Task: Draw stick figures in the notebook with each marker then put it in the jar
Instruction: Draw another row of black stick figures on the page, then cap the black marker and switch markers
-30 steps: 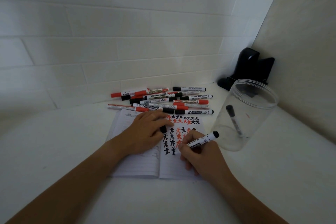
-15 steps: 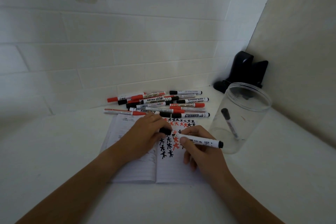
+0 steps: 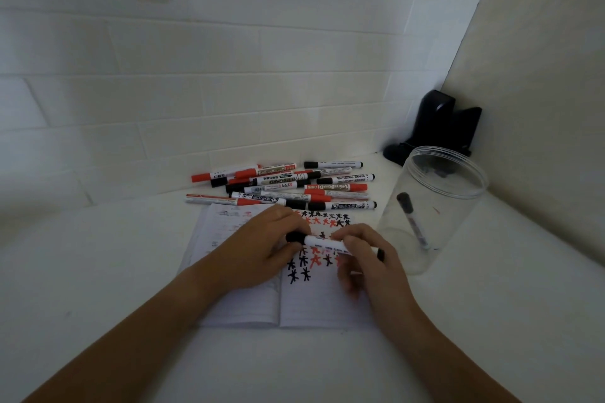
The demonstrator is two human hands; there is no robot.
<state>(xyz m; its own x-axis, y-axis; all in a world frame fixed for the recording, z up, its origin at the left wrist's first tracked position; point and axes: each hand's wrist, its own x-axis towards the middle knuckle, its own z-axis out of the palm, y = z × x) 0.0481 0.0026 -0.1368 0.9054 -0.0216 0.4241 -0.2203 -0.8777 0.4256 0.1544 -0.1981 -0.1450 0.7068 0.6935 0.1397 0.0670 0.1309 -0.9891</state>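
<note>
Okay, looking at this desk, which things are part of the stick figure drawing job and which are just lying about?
Part of the job:
- black marker gripped by left hand and right hand, cap end at the left hand
- open notebook with red and black stick figures
- pile of red and black markers
- clear jar with one marker inside

Just lying about:
- black object in the corner

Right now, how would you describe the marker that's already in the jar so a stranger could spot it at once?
Look to the corner where the brick wall meets the plain wall: in front of a black object there stands a clear plastic jar, open at the top. Leaning inside it is a single marker with a white barrel, black cap uppermost. It is the only marker behind plastic; the others lie in a pile beyond the notebook.
</note>
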